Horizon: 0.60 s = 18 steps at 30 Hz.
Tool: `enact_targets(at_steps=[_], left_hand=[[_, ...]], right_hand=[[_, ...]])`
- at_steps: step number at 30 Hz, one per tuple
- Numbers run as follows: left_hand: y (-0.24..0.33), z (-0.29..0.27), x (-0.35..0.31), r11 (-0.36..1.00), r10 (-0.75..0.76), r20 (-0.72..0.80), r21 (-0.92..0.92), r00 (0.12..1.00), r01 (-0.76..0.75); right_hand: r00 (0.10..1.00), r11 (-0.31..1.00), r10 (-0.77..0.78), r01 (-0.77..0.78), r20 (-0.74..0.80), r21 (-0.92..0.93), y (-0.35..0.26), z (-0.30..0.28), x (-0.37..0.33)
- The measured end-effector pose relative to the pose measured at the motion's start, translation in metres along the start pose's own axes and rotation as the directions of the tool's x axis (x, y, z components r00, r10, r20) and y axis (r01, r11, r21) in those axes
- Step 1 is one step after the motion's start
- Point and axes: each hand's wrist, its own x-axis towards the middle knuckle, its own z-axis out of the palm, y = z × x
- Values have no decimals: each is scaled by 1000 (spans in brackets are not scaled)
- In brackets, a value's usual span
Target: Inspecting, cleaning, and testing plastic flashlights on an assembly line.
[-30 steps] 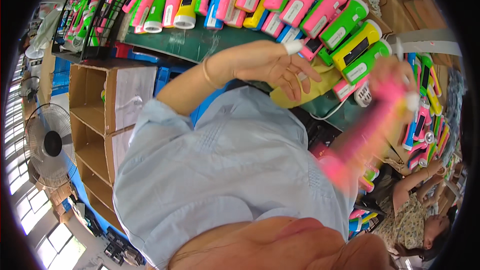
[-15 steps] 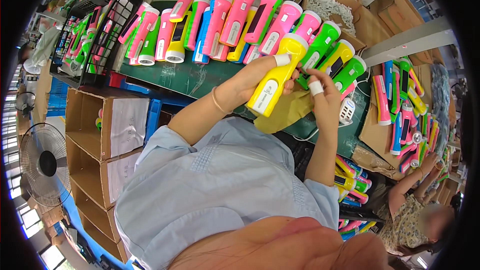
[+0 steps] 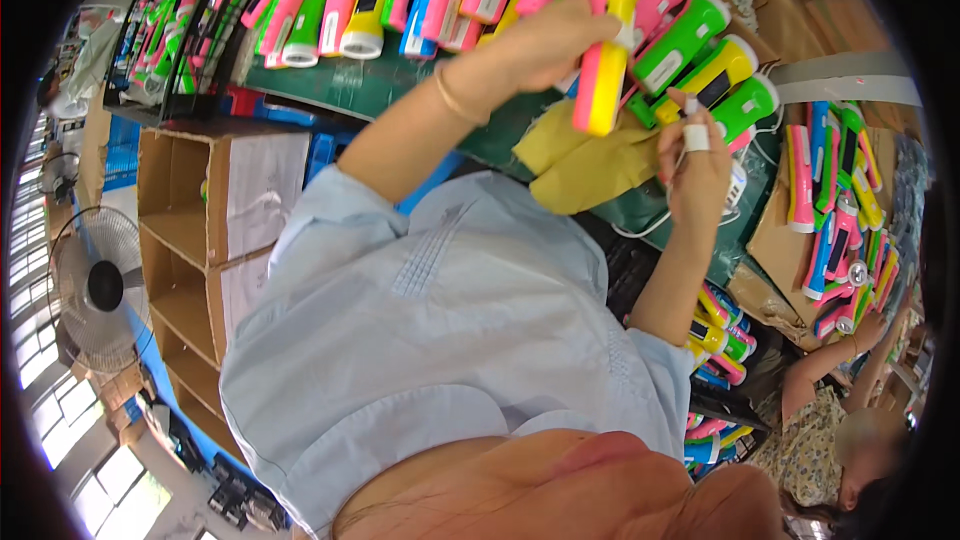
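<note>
Left hand closed round the neck of a pink-and-yellow flashlight, fingers wrapped, firm grip by the look of it. Right hand half curled, fingers bent up, white covers on a couple of fingertips; can't tell if anything is pinched in there.

Key relation: flashlight sits up and to the left of the right hand, clear gap between. Long axis runs roughly away from the body, wide lamp end far, handle end near, with the near end tipped slightly left. Left hand is the nearer one, already on it; right hand is off to the side of the handle end.

Handle end overlaps the yellow cloth in view; contact can't be told. Cloth lies on the green worktop, just beside the right hand. Green flashlight close past the right fingertips; white power strip beside that wrist.
</note>
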Motion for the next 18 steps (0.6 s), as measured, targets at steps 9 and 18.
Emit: enact_targets(at_steps=[9,18], left_hand=[[6,-20,46,671,432,-309,737,847,-73],[1,-5,2,875,-165,78,-449,983,183]], right_hand=[[994,995,-101,102,-50,2,5,-5,19],[766,501,-613,565,191,-656,-19,50,18]])
